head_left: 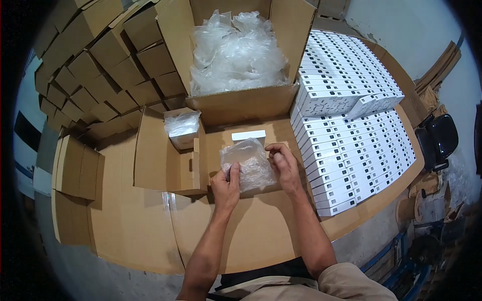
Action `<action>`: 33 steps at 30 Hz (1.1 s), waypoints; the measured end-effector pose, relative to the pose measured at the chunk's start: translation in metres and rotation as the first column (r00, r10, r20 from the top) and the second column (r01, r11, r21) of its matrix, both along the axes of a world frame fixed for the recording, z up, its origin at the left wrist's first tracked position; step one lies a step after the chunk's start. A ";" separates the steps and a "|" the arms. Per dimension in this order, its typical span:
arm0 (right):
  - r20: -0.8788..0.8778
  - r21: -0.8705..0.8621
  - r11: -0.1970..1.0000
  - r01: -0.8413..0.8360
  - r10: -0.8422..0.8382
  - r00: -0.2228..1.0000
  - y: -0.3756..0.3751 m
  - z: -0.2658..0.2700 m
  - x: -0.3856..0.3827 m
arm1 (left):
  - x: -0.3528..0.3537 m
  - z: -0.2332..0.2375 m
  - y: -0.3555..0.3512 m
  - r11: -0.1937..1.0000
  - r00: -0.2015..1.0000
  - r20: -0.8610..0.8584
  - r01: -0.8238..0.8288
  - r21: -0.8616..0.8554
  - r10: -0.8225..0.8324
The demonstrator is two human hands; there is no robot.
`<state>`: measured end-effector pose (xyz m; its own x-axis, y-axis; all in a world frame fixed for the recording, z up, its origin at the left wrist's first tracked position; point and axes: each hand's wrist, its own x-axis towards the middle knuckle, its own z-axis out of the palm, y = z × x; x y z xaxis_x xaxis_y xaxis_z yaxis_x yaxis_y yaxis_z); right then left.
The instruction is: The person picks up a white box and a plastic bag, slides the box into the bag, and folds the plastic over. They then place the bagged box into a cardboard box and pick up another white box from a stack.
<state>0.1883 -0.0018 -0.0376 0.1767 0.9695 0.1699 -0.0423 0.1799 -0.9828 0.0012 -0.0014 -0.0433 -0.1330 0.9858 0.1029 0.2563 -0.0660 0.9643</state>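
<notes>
A clear plastic bag (251, 163) hangs in front of me over the cardboard-covered table. My left hand (227, 185) is closed on its lower left side, thumb on top. At the bag's upper right edge, my right hand (284, 168) has its fingers curled in a pinch against the film; the fingertips are partly hidden. Just behind the bag lies a white box (248, 135), partly covered by it. To the left stands an open carton (150, 150) with a plastic-wrapped white box (182, 125) at its far end.
A large open carton (241, 105) full of clear plastic bags (238, 55) stands at the back. White boxes (356, 150) are stacked in rows on the right. Brown cartons (95, 65) pile up at back left, and more cartons (75, 175) stand at the left edge.
</notes>
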 end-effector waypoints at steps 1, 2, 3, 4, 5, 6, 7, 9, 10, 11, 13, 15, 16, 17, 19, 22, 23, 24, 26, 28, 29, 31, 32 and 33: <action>0.027 0.078 0.997 0.028 -0.031 0.999 0.001 0.001 -0.010 | 0.001 -0.001 0.000 1.000 1.000 -0.004 0.001 0.000 -0.001; 0.052 0.157 0.986 0.055 -0.063 0.997 0.002 0.002 -0.017 | 0.001 -0.003 0.001 1.000 1.000 -0.009 0.002 0.000 -0.002; 0.053 0.145 0.988 0.057 -0.065 0.997 0.003 0.001 -0.020 | 0.000 -0.004 0.001 0.999 0.999 -0.037 0.033 0.016 -0.032; 0.053 0.133 0.989 0.059 -0.066 0.996 0.003 -0.001 -0.022 | -0.001 -0.005 0.001 0.997 0.996 -0.066 0.064 0.032 -0.062; 0.053 0.120 0.991 0.061 -0.068 0.996 0.004 -0.003 -0.022 | -0.002 -0.007 0.001 0.994 0.991 -0.095 0.095 0.046 -0.090; 0.108 0.088 0.994 0.062 -0.071 0.992 0.003 -0.001 -0.021 | 0.002 -0.007 0.002 0.987 0.997 -0.054 0.068 0.145 -0.060; 0.163 0.057 0.996 0.063 -0.071 0.984 0.001 0.001 -0.017 | 0.008 -0.007 0.003 0.969 0.999 -0.009 0.034 0.243 -0.033; 0.259 0.036 0.997 0.075 -0.082 0.962 -0.001 0.005 -0.014 | 0.010 -0.003 0.005 0.957 0.995 0.098 -0.004 0.289 -0.025; 0.301 0.047 0.995 0.085 -0.095 0.949 -0.002 0.008 -0.013 | 0.009 0.004 0.003 0.971 0.986 0.159 -0.001 0.241 -0.039; 0.343 0.060 0.994 0.094 -0.109 0.933 -0.002 0.011 -0.013 | 0.009 0.008 0.002 0.981 0.974 0.222 0.006 0.193 -0.050; 0.342 0.088 0.994 0.072 -0.098 0.935 -0.003 0.013 -0.013 | 0.003 0.011 0.002 0.988 0.983 0.175 0.034 0.152 -0.061; 0.355 0.095 0.995 0.031 -0.063 0.933 -0.004 0.013 -0.012 | 0.002 0.009 0.003 0.988 0.986 0.152 0.043 0.148 -0.066; 0.369 0.088 0.996 0.003 -0.035 0.929 -0.005 0.013 -0.009 | 0.002 0.006 0.005 0.985 0.986 0.154 0.040 0.166 -0.066; 0.383 0.080 0.996 -0.025 -0.007 0.924 -0.005 0.012 -0.008 | 0.003 0.003 0.006 0.982 0.986 0.155 0.037 0.183 -0.066; 0.346 0.080 0.997 0.015 -0.042 0.937 -0.004 0.008 -0.010 | 0.005 -0.001 0.007 0.982 0.984 0.170 0.018 0.190 -0.051; 0.309 0.040 0.998 0.057 -0.067 0.949 -0.001 0.009 -0.012 | 0.003 0.004 0.004 0.985 0.986 0.141 0.068 0.156 -0.091; 0.300 0.019 0.997 0.069 -0.071 0.951 -0.001 0.010 -0.012 | 0.003 0.005 0.003 0.986 0.986 0.124 0.098 0.137 -0.115; 0.282 0.019 0.997 0.069 -0.072 0.957 0.000 0.008 -0.011 | 0.003 0.005 0.003 0.984 0.985 0.128 0.098 0.148 -0.117; 0.245 0.017 0.998 0.069 -0.071 0.967 0.001 0.004 -0.010 | 0.004 0.003 0.003 0.981 0.983 0.136 0.097 0.170 -0.121; 0.294 0.048 0.990 0.134 -0.142 0.945 0.000 0.008 -0.010 | 0.003 0.005 0.003 0.985 0.992 0.085 0.082 0.150 -0.096; 0.317 0.066 0.984 0.166 -0.178 0.932 0.000 0.009 -0.010 | 0.002 0.006 0.003 0.987 0.995 0.060 0.075 0.141 -0.084; 0.356 0.055 0.984 0.172 -0.180 0.917 -0.001 0.010 -0.012 | 0.002 -0.008 0.007 0.979 0.997 0.066 0.015 0.205 -0.029; 0.376 0.049 0.983 0.177 -0.182 0.909 -0.002 0.009 -0.012 | 0.003 -0.014 0.008 0.971 0.998 0.070 -0.013 0.237 -0.003; 0.364 0.060 0.980 0.190 -0.198 0.910 -0.002 0.007 -0.012 | 0.003 -0.012 0.008 0.974 0.989 0.147 -0.032 0.223 -0.001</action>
